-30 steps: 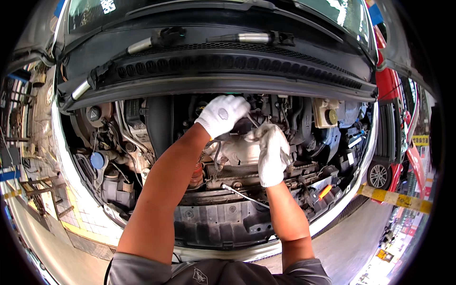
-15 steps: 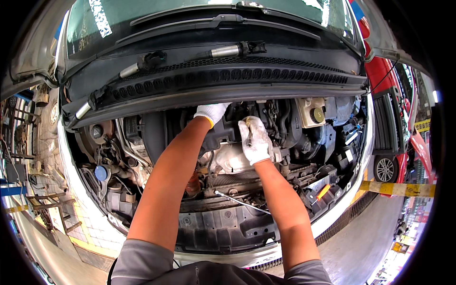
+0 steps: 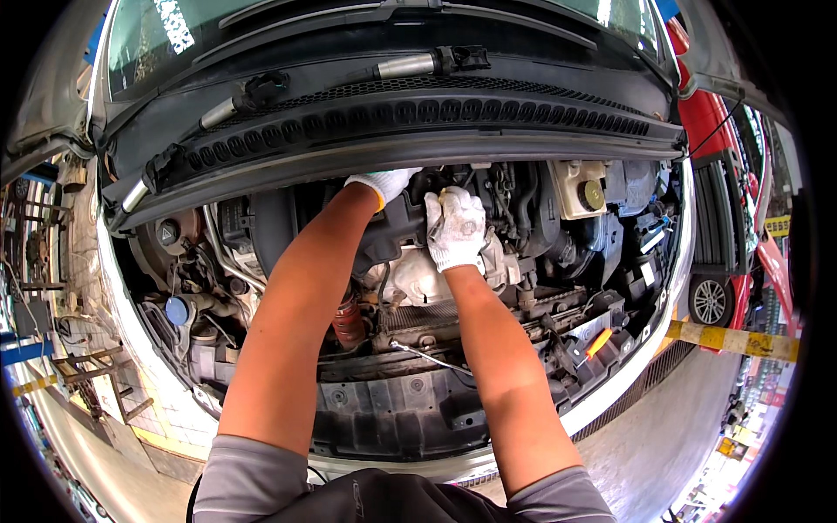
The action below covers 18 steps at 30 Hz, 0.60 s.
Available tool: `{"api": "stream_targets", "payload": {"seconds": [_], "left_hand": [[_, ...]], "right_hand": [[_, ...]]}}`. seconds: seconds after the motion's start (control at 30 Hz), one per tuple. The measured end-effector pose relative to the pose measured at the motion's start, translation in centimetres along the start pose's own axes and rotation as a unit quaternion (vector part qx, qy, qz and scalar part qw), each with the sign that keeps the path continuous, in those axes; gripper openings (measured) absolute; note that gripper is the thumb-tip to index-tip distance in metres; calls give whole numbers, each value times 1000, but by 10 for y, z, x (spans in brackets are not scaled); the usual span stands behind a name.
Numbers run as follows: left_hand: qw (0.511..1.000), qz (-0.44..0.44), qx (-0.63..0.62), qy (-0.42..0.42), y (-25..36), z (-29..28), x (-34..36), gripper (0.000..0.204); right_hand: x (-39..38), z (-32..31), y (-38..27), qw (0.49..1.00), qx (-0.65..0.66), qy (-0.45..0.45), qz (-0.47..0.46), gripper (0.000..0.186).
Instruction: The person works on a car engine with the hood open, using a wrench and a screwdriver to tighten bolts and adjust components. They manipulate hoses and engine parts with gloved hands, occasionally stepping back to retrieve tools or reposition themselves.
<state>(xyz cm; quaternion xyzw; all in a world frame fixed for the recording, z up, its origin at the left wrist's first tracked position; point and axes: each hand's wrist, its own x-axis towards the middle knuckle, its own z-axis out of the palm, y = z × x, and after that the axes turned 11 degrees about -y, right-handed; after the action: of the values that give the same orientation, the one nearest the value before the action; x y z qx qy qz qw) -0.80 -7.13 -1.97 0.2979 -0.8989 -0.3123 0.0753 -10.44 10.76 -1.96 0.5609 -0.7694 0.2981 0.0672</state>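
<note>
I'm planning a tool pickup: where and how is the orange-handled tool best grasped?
Likely by the middle of its orange handle, coming from above on the picture's right and closing across its length: it is long, lies uncovered and slants toward the upper right.

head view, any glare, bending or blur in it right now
Head view: white glare streaks the windshield; toward the head view's rim, the white car body bows and the corners go black; mid head view, the gloved right hand looks fairly sharp.
</note>
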Motion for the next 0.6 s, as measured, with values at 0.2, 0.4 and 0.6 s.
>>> {"api": "stream_targets", "payload": {"seconds": [0.2,0.4,0.6], "left_hand": [[999,-12,-33,-30,-13,-18,3,45],[993,-64,99,3,10,-4,4,44],[986,-70,146,-31,-27,6,-6,43]], "right_hand": [[-2,2,0,1000,8,8,-8,17],[-4,1,5,1000,7,20,-2,18],[-1,2,-5,999,12,23,-20,17]]}}
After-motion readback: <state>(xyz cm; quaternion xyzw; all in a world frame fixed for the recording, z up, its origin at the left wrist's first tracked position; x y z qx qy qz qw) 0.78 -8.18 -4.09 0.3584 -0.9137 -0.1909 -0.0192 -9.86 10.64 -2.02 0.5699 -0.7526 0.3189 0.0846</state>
